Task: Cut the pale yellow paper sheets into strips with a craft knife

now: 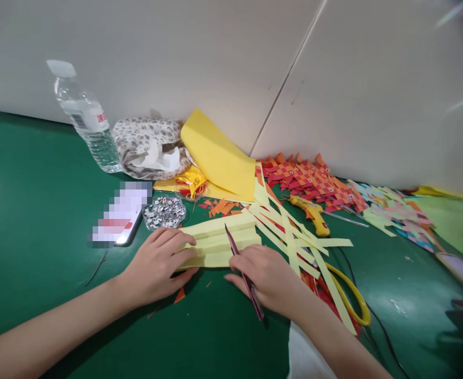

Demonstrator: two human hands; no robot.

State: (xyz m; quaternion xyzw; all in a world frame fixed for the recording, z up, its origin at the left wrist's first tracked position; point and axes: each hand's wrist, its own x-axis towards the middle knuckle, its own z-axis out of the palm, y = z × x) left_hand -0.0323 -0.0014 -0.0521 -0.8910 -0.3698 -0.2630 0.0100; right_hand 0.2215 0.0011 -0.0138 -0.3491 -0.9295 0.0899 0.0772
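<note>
A pale yellow sheet of paper with lengthwise fold creases lies on the green tabletop between my hands. My left hand grips its left end, fingers curled over the top and thumb along the near edge. In my right hand is a slim purple pointed tool, slanting up and left with its tip over the paper. Whether it is a craft knife or tweezers I cannot tell. Cut pale yellow strips fan out to the right, beyond my right hand.
A phone, a dish of googly eyes and a water bottle stand left. Behind are a tissue pouch and yellow sheets. Woven orange-red paper fish, a yellow glue gun and yellow-handled scissors lie right.
</note>
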